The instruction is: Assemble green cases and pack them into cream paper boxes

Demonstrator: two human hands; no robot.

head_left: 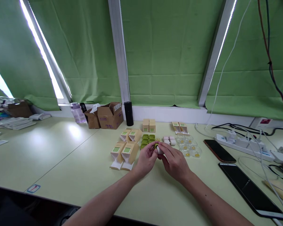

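My left hand [146, 158] and my right hand [174, 161] meet over the pale green table [68, 157], fingers pinched round one small piece [157, 147] that is green at one end and white at the other. Just beyond the hands lie several green caps [148, 139], a few small white pieces [169, 140] and clear round lids with yellow dots [190, 148]. Open tan cartons with green labels [124, 151] lie left of the hands; two closed tan boxes [148, 125] stand behind.
Two dark phones [219, 150] [251, 190] lie at the right, beside a white power strip [242, 142] with cables. Brown cardboard boxes [109, 115], a water bottle [77, 113] and a black cylinder [128, 113] stand along the window sill.
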